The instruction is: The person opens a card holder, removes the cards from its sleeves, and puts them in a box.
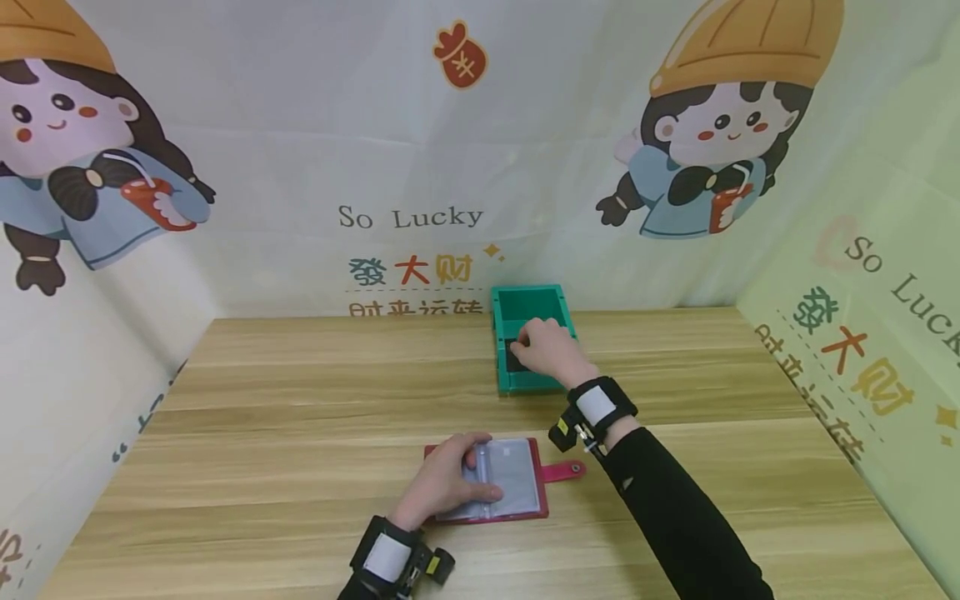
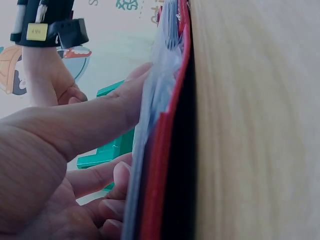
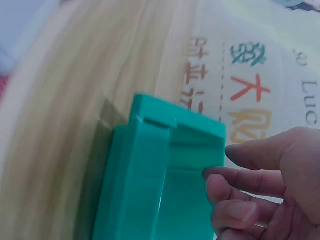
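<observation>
So the red snap-strap card holder (image 1: 538, 477) is lying spread on the wood-grain tabletop (image 1: 300, 433), lower centre of the frame, with its pink strap (image 1: 561, 472) poking out to the right. The left hand (image 1: 448, 482) rests on it, thumb and fingers spread apart and pressing on the clear sleeves (image 1: 513, 467) near the fold. Right hand (image 1: 553, 350) is over the green plastic bin (image 1: 528, 384) just above centre, fingers loosely bent with a narrow gap at the thumb; I can't see anything in them. There's a flat dark item (image 1: 513, 357) in the bin right by the fingertips, mostly hidden, so can't tell what it is. My guess: the holder's light, cover bendy but firmish, sleeves floppy, slick and easy to crease. I'd hold it by the cover edge or flat near the fold rather than tugging a sleeve corner. Bin looks light and stiff, so grab a side wall.
</observation>
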Demonstrator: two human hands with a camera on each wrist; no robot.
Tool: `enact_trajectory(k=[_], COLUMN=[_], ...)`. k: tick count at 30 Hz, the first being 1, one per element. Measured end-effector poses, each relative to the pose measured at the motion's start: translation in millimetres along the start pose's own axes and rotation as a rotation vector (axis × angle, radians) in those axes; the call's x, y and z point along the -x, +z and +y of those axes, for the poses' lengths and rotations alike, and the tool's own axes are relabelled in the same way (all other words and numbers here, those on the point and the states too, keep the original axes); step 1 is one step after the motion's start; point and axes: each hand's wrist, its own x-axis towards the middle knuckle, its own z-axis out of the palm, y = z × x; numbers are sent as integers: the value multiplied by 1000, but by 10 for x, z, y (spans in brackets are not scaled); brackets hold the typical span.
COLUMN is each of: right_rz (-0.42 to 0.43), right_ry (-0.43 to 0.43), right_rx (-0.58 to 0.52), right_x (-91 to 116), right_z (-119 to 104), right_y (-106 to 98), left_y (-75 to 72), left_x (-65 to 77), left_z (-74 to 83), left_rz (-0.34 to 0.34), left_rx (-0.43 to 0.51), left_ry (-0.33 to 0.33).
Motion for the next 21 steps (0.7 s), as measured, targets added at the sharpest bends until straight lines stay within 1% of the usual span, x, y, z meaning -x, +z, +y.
enact_trajectory(k=[5,9,14,21], right_rz=[7,-10,-39,-44], right_ry=[-39,-40,-16,-44], right_rx=[-81,-147,-191,-241], right_x=[205,358,516,695], right_z=[-6,3,32,109], right_y=[104,193,291,428], left_y=[6,8,3,4], left_x=[-11,-10,-4,1], left_z=[0,-20,-24,-20], left_rz=[9,16,17,18], left_rx=[0,-3,-7,-5], left_ry=[13,28,42,40])
